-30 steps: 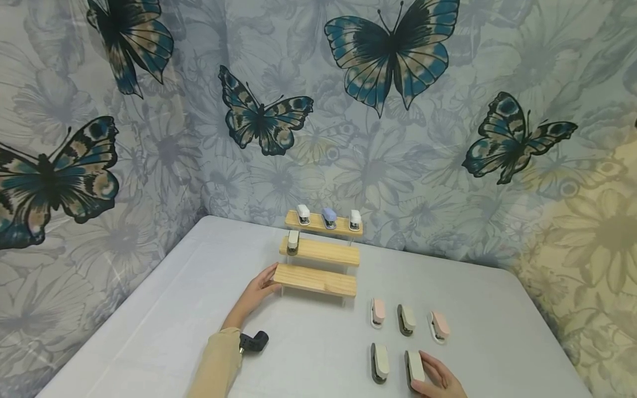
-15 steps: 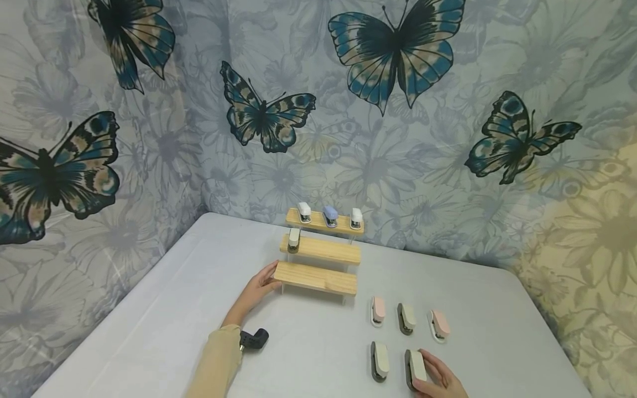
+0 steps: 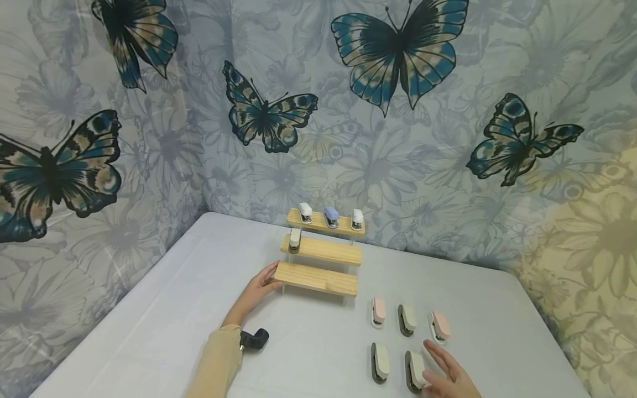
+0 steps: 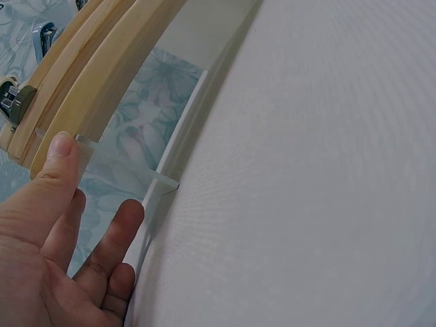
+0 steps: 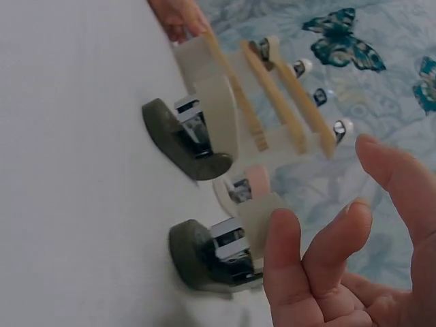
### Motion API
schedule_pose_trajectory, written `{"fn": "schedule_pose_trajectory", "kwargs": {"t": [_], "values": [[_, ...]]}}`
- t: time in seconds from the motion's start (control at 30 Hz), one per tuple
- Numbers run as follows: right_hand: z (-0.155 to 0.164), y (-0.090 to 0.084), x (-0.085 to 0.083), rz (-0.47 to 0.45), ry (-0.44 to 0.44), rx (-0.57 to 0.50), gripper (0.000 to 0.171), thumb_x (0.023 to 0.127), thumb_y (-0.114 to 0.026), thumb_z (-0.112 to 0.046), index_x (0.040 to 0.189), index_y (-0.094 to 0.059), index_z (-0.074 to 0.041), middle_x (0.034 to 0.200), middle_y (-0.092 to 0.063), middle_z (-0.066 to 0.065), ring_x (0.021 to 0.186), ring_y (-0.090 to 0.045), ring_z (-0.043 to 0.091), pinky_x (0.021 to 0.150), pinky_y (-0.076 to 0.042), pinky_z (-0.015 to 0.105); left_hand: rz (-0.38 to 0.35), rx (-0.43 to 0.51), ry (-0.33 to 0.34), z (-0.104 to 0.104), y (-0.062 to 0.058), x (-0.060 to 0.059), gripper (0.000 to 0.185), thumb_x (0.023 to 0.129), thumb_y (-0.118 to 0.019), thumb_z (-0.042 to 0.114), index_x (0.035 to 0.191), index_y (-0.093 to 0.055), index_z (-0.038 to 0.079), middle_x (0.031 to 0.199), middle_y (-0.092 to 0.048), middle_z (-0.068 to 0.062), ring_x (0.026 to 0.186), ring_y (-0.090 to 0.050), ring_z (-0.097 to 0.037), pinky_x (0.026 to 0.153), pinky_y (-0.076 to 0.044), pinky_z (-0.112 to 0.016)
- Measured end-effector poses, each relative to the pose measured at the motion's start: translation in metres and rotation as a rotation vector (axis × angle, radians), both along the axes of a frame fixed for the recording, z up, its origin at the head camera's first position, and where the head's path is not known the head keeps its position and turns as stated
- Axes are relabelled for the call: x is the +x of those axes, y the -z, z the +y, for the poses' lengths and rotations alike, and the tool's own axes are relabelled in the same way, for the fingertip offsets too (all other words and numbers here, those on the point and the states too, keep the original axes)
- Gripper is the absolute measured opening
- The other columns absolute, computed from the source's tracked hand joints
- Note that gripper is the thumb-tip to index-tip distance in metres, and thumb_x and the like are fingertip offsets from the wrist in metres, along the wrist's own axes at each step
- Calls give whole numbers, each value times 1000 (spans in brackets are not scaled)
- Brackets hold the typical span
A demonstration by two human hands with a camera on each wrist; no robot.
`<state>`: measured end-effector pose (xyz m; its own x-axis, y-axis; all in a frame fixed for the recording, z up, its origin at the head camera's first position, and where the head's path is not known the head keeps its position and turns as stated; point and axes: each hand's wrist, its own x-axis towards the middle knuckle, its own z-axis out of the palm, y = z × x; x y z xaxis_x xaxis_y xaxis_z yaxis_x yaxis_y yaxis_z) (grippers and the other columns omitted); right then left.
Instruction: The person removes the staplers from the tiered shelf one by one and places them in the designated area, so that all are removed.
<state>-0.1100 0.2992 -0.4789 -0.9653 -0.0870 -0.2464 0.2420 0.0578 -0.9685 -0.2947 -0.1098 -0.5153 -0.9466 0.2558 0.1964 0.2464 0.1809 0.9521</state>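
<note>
Well, left hand (image 3: 259, 284) touches wooden shelf (image 3: 316, 278).

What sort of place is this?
Possibly a staged demonstration corner: there's a butterfly-patterned backdrop behind a white table, with small staplers set out on the table and on a three-tier wooden stand.

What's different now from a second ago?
The right hand let its fingers open and slid a little to the right, letting go of the nearest cream stapler on the right side. That stapler stayed on the table. The left hand is still at the left end of the lowest shelf.
</note>
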Motion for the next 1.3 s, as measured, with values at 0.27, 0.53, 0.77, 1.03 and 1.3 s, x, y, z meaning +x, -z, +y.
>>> {"fn": "schedule_pose_trajectory", "kwargs": {"t": [0.27,0.53,0.77,1.03,1.3], "values": [[-16,-47,-14,33,-52,-4,52,81,-45,-14,125,-17,-10,129,-5,5,83,-45,18,65,-41,40,8,17,38,1,-14,7,58,73,-55,24,123,-27,14,123,-27,-4,93,-44,-17,80,-34,-33],[-42,-63,-51,132,-117,123,52,77,-51,-21,122,-27,-18,126,-19,2,52,-43,20,55,-42,38,17,47,35,1,3,0,59,71,-56,29,123,-28,20,124,-27,-1,91,-45,-15,76,-38,-28],[-48,-29,-103,454,-242,47,49,81,-46,-14,125,-23,-16,127,-20,3,54,-48,25,48,-41,36,9,38,41,3,8,-1,59,71,-56,30,122,-28,20,124,-27,-1,92,-45,-16,76,-37,-29],[-59,4,-157,527,-275,57,50,81,-46,-12,125,-22,-15,128,-19,3,53,-46,21,53,-43,36,-5,32,36,4,8,0,60,71,-56,31,122,-28,20,124,-26,-1,93,-45,-16,77,-37,-29],[-94,-13,-185,531,-250,113,53,77,-52,-23,123,-26,-22,126,-22,-2,48,-47,21,47,-43,35,-25,44,38,3,-6,6,60,72,-56,25,123,-27,16,124,-26,-2,91,-45,-17,76,-37,-30]]}}
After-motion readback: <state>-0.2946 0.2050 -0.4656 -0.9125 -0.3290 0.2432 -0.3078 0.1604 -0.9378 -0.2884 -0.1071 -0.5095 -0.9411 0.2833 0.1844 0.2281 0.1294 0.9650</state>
